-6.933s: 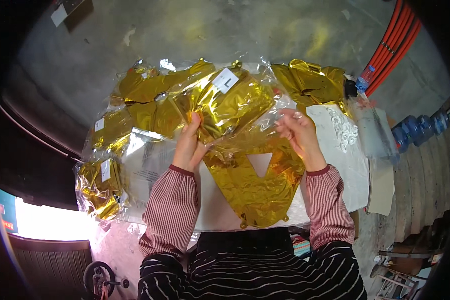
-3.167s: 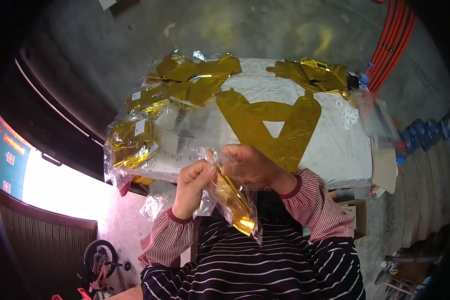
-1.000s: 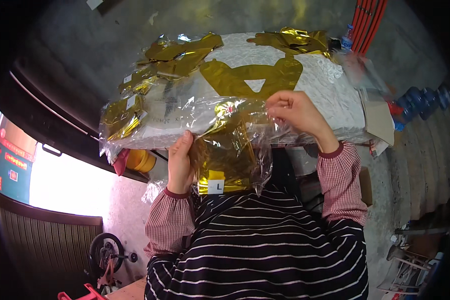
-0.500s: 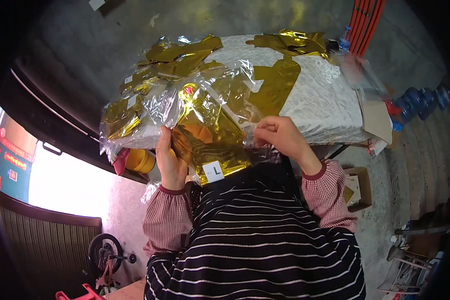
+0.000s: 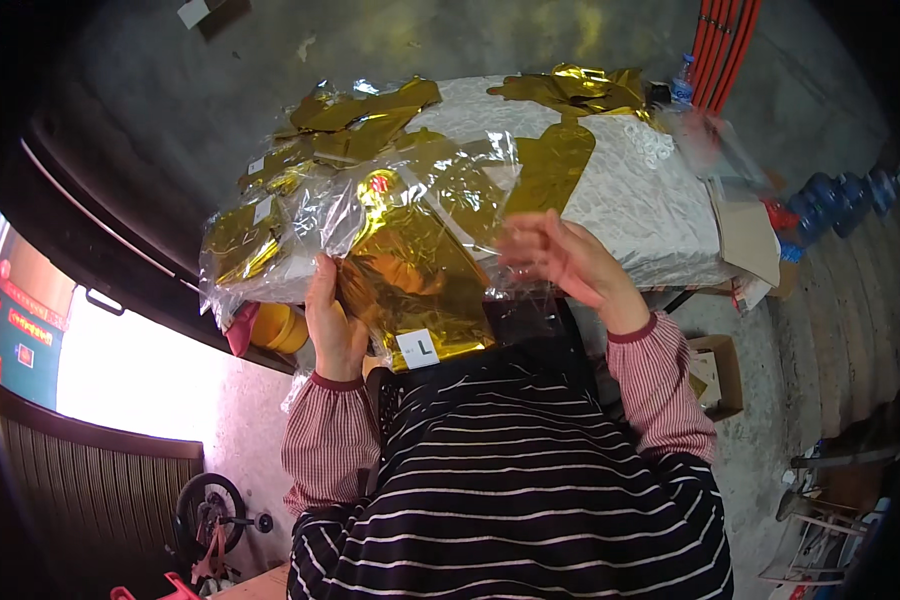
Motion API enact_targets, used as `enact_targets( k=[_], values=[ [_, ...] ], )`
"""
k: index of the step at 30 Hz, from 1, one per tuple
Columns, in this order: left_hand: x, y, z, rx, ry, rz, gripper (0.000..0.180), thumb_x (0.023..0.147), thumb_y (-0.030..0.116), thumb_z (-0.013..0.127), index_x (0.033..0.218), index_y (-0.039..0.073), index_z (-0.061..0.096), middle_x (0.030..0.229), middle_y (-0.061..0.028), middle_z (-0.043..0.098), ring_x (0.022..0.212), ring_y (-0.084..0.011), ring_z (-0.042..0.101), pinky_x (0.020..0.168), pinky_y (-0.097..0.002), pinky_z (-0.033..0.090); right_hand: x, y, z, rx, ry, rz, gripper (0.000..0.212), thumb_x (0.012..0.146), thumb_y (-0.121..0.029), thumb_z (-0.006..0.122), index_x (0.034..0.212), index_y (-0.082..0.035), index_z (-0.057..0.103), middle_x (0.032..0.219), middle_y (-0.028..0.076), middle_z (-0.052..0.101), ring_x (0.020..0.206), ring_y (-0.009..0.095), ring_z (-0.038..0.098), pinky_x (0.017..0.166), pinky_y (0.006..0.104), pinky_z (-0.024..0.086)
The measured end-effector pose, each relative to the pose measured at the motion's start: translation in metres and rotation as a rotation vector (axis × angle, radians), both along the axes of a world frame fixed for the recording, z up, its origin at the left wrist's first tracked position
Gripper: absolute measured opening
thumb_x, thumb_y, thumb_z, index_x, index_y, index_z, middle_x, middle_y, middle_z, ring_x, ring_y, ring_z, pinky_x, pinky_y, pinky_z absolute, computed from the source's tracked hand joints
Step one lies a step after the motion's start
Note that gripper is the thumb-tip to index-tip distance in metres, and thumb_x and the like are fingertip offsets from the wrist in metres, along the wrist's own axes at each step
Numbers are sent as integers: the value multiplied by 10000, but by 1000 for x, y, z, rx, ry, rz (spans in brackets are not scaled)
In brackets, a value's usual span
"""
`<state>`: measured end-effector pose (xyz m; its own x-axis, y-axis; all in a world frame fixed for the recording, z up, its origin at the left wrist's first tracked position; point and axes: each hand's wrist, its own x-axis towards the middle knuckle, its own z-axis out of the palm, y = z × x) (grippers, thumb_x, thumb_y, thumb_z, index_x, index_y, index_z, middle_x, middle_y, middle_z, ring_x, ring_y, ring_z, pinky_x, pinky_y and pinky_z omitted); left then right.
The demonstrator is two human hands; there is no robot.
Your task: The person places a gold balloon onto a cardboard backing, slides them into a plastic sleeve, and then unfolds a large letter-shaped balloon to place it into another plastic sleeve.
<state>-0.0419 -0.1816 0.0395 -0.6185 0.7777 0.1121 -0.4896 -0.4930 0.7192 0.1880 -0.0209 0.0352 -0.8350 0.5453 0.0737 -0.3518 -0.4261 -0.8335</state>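
A folded, shiny gold foil balloon [image 5: 440, 290] lies inside a clear plastic bag [image 5: 495, 165], held up over the near edge of the table. A white printed label [image 5: 416, 348] sits at its lower end. My left hand [image 5: 332, 325] is closed on the bag's left side, thumb in front and the other fingers hidden behind it. Beside the bag's right edge, my right hand [image 5: 570, 265] has its fingers spread and slightly blurred, and nothing shows in it. Another bagged gold foil piece [image 5: 240, 240] rests to the left of my left hand.
The table [image 5: 650, 210] has a crinkled white cover. Flat gold foil pieces [image 5: 365, 115] lie at its far left, with more gold foil [image 5: 590, 88] at the far right. Small white rings [image 5: 650, 145] lie near a water bottle [image 5: 682, 80]. A yellow container [image 5: 278, 325] stands low at left.
My right hand has gone from pinched fingers at the bag's right edge to spread fingers, slightly higher. The bagged foil balloon has shifted a little left, still in my left hand.
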Motion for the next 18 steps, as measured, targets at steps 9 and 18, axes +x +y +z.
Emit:
enact_targets(
  k=[9, 18],
  values=[
    [-12, 0, -32, -34, 123, -109, 278, 951, 270, 423, 1079, 43, 521, 1001, -46, 595, 889, -161, 583, 755, -300, 477, -19, 13, -2, 65, 116, -89, 182, 858, -97, 582, 1022, -34, 535, 840, 38, 585, 730, 131, 571, 632, 237, 458],
    [-2, -6, -31, -94, 50, -158, 254, 953, 227, 428, 987, 11, 557, 938, -47, 585, 840, -127, 563, 753, -267, 462, -10, 10, -1, 54, 143, -132, 145, 867, -111, 574, 986, -29, 561, 808, 33, 576, 659, 107, 545, 605, 228, 453]
  ],
)
